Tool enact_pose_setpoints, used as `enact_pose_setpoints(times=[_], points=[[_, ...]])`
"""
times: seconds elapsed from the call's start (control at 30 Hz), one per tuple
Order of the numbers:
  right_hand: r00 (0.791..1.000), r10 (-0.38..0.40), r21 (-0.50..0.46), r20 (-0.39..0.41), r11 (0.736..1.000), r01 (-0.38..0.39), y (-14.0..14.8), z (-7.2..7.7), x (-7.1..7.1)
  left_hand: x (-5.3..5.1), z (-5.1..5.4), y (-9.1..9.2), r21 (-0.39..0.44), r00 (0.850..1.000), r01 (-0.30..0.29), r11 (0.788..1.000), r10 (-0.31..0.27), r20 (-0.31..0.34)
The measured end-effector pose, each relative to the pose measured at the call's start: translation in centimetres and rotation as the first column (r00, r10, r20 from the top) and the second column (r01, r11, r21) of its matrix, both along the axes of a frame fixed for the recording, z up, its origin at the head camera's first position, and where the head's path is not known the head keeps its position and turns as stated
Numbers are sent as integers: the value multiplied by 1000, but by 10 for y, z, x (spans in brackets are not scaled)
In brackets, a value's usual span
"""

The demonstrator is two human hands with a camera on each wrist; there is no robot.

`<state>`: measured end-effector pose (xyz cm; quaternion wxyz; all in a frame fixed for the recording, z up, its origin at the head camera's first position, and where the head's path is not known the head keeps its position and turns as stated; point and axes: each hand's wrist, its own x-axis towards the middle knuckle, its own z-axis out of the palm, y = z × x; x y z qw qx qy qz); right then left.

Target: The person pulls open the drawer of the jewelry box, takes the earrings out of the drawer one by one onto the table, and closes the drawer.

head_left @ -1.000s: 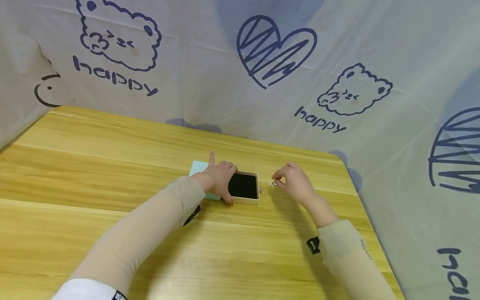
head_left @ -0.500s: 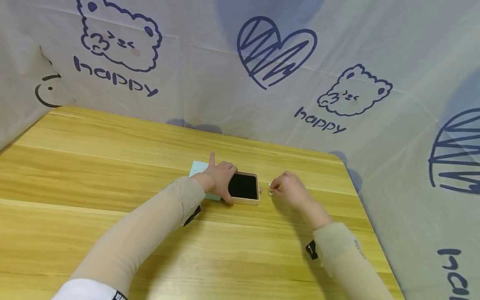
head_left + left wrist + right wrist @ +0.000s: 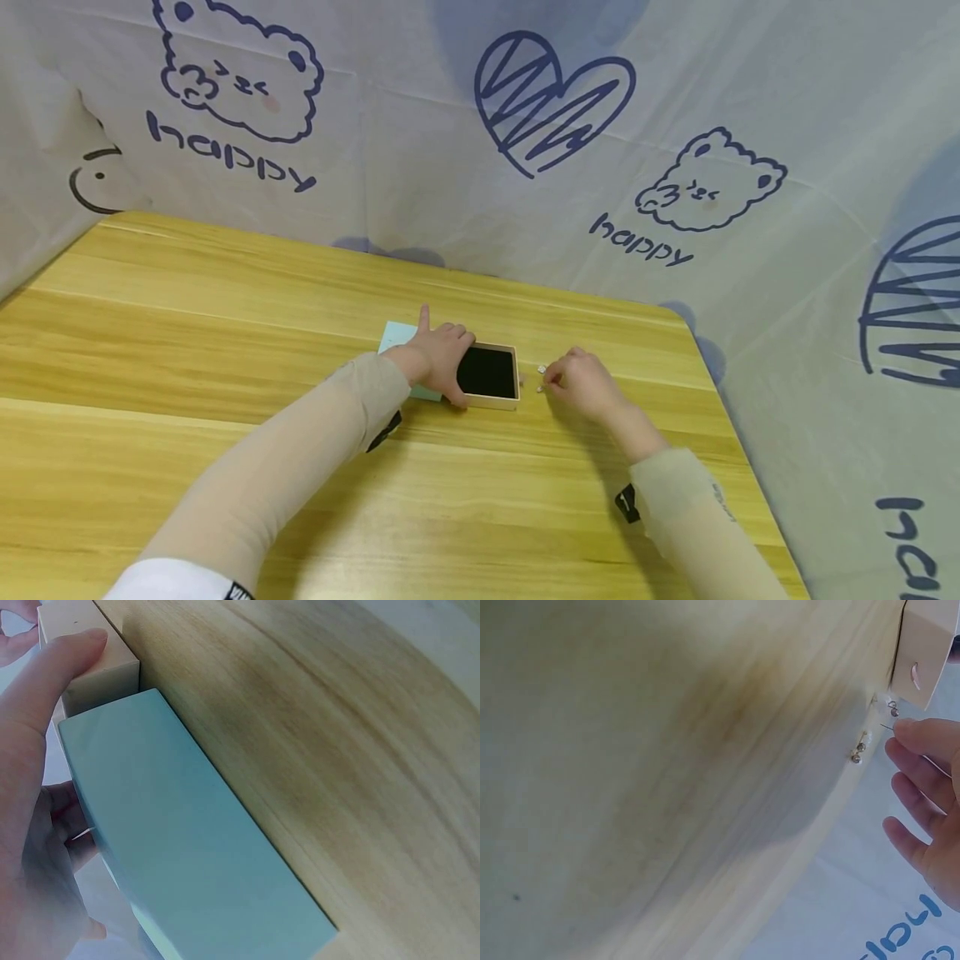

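Observation:
My left hand (image 3: pixel 441 354) spans the slide-out box and grips it, with the thumb (image 3: pixel 79 656) on the pale drawer (image 3: pixel 491 405) and the fingers on the far side. The light-blue sleeve (image 3: pixel 187 825) of the box is partly hidden by this hand in the head view. The drawer stands partly pulled out, showing a black lining (image 3: pixel 487 371). Right of it, my right hand (image 3: pixel 588 385) pinches a small shiny earring (image 3: pixel 540 389) between thumb and index finger, low over the table. A second small earring (image 3: pixel 542 368) lies just beyond the fingertips.
The wooden table (image 3: pixel 300 333) runs beneath everything. A small pull tab (image 3: pixel 915 675) sticks out from the drawer's end, close to the earrings. Behind the table hangs a pale cloth (image 3: pixel 420 167) with printed bears and hearts.
My right hand has come down toward the table and slightly nearer to me. One earring now lies apart from the fingers, while the other stays pinched. The left hand and box have kept still.

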<state>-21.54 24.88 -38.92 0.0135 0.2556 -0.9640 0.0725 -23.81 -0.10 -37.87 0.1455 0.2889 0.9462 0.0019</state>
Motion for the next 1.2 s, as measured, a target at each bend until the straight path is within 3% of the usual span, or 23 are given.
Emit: enact_pose_setpoints(times=[0.5, 0.97, 1.2], points=[[999, 32, 26, 32, 999, -33, 7, -4, 1, 0, -1, 0, 5, 1000, -2, 1000, 2, 9], [993, -9, 33, 119, 999, 5, 9, -6, 2, -1, -1, 1, 0, 1000, 2, 1000, -2, 2], [993, -17, 48, 115, 999, 12, 9, -6, 3, 0, 0, 0, 10, 1000, -4, 1000, 4, 4]])
